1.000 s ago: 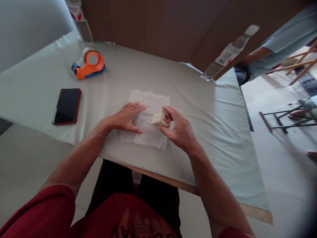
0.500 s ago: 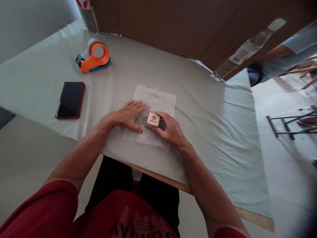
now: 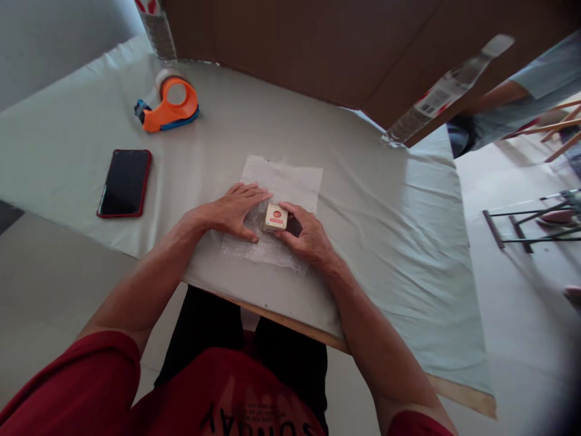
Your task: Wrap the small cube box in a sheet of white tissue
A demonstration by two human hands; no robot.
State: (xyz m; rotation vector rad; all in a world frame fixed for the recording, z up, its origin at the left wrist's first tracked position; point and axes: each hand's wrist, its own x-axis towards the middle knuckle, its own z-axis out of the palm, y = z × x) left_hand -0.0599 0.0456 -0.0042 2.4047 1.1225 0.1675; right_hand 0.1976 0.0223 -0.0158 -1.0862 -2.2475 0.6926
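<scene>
A small cream box point(image 3: 276, 217) with a red print on top rests on a sheet of bubble wrap point(image 3: 290, 175) spread on the cloth-covered table. My right hand point(image 3: 309, 235) grips the box from its right side, thumb at the near edge and fingers at the far edge. Flat and with fingers spread, my left hand point(image 3: 235, 212) lies on the left part of the bubble wrap, a little apart from the box.
An orange tape dispenser point(image 3: 170, 109) and a phone in a red case point(image 3: 124, 183) lie on the left. Behind the wrap stands a large cardboard box point(image 3: 290, 48), taped at its corners. Beyond it at right are a person's arm point(image 3: 503, 95) and a metal frame point(image 3: 526, 224).
The whole view has shifted slightly, so everything sits a little further left. Both hands and the small box keep nearly the same places on the bubble wrap.
</scene>
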